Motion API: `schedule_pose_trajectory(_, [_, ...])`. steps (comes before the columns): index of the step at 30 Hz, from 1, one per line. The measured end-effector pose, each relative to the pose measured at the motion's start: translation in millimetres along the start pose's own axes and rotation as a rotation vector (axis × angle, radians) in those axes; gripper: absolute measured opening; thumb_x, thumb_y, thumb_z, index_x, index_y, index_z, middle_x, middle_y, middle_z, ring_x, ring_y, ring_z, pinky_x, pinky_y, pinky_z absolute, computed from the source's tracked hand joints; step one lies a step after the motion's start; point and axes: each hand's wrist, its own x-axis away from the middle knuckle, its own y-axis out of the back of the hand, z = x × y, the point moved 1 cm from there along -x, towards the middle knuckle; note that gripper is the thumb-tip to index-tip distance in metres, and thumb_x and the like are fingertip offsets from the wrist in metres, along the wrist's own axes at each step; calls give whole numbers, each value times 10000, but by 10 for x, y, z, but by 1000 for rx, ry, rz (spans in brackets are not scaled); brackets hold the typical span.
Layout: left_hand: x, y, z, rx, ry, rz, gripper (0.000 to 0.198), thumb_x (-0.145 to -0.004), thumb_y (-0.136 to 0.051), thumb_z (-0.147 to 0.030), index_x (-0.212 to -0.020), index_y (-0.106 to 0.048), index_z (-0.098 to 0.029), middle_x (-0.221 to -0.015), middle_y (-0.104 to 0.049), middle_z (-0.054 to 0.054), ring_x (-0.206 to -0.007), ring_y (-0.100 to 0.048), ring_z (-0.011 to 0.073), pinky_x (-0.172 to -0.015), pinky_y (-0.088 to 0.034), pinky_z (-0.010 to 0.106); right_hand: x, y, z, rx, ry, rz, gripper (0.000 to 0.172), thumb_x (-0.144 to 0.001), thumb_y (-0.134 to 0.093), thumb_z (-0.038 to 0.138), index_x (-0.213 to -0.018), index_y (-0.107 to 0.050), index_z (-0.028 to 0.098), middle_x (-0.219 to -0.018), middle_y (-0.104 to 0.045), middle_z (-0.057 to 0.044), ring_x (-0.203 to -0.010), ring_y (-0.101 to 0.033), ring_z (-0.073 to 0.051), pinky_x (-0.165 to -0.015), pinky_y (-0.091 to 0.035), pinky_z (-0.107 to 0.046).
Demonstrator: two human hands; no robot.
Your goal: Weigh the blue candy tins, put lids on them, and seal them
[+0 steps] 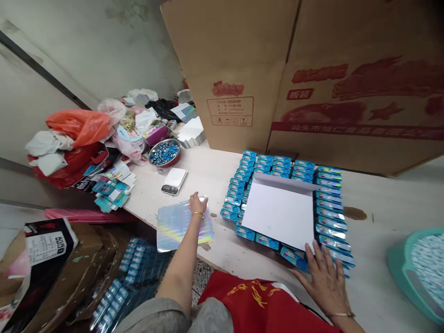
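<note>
- Left hand (198, 206): fingers bunched, closed on the top edge of a holographic film sheet (183, 226). It looks like a pinch, but the fingers hide the exact grip.
- Sheet lies flat on the white table (376, 243), lower centre of the frame, left of the pack layout.
- Right hand (324, 282): open, fingers spread, lower right. Fingertips (308, 259) rest at the lower edge of a white card (277, 215), over the blue packs (329, 217).
- Blue packs stand in tight rows around the card, with a deeper block along the top.
- Handling: the flat, spread right hand looks right, since it spreads the load and should keep the rows from creeping. A pinch at the edge should also lift the film cleanly without creasing it.
- Nearby, upper left of centre: steel bowl of blue pieces (164, 153), pocket scale (174, 181).
- Lower left: shrink-wrapped blue packs (133, 263) in a carton.
- Far right: teal tub (416, 273).
</note>
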Motion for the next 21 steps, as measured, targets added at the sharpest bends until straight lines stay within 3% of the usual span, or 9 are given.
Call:
schedule_pose_trajectory(2, [-238,37,358,-56,-20,69,598,-786,-611,-387,-1321,-433,-187,-1330,-484,174,-1251,-444,311,-970,-388,429,-80,-157,130,50,32,-2,725,-887,-356,438,-1522,-89,209,-1540,-258,-144,-1419,-212,-327,-1115,-170,-583])
schedule_pose_trajectory(4, [-446,37,680,-101,-61,150,619,-754,-647,-386,-1313,-451,-206,-1327,-504,153,-1258,-446,300,-991,-379,414,-86,-249,198,96,4,9,708,-904,-321,397,-1523,-36,205,-1554,-214,-149,-1433,-169,-318,-1114,-146,-593])
schedule_pose_trajectory(7, [-684,-31,1026,-148,-130,247,671,-743,-655,-388,-1346,-420,-208,-1364,-489,137,-1279,-431,280,-1028,-354,397,-128,-220,319,147,-56,41,731,-895,-296,442,-1519,-35,166,-1557,-193,-159,-1442,-114,-328,-1097,-136,-621])
schedule_pose_trajectory(9, [-796,-96,1152,-172,-171,282,723,-749,-646,-371,-1389,-360,-198,-1430,-422,139,-1341,-356,280,-1064,-315,407,-334,-132,444,178,-69,66,790,-875,-315,505,-1515,-35,135,-1559,-175,-166,-1441,-94,-342,-1090,-144,-625])
schedule_pose_trajectory(12, [-932,-180,1234,-194,-222,310,772,-760,-619,-365,-1428,-281,-178,-1497,-322,150,-1410,-218,303,-1094,-261,454,-1035,-27,612,241,-90,60,820,-870,-372,501,-1508,-58,91,-1566,-127,-181,-1440,-50,-359,-1092,-134,-613])
schedule_pose_trajectory(16, [-1110,-294,1296,-200,-309,323,676,-784,-557,-327,-1398,-319,-176,-1461,-374,156,-1375,-291,297,-1071,-281,473,-2264,-65,609,307,-162,5,733,-843,-488,323,-1469,-220,52,-1553,-159,-203,-1434,-38,-362,-1095,-79,-606])
schedule_pose_trajectory(18, [-1189,-368,1340,-237,-350,273,638,-808,-524,-340,-1393,-326,-179,-1454,-386,152,-1354,-331,273,-1062,-296,465,-2726,-124,557,212,-167,30,554,-805,-506,179,-1345,-448,72,-1442,-401,-203,-1393,-210,-352,-1087,-72,-607])
schedule_pose_trajectory(20, [-1238,-434,1384,-254,-372,240,606,-840,-484,-364,-1397,-328,-181,-1469,-366,145,-1358,-325,261,-1072,-281,476,-3016,-167,526,8,-202,64,255,-782,-503,98,-980,-664,97,-1089,-657,-196,-1193,-479,-317,-1069,-137,-584])
schedule_pose_trajectory(21, [-1248,-455,1400,-254,-377,233,599,-853,-468,-377,-1400,-327,-179,-1478,-354,142,-1362,-317,259,-1076,-272,481,-3109,-171,526,-49,-211,78,164,-779,-513,91,-797,-671,126,-905,-694,-162,-1055,-560,-283,-1045,-216,-548])
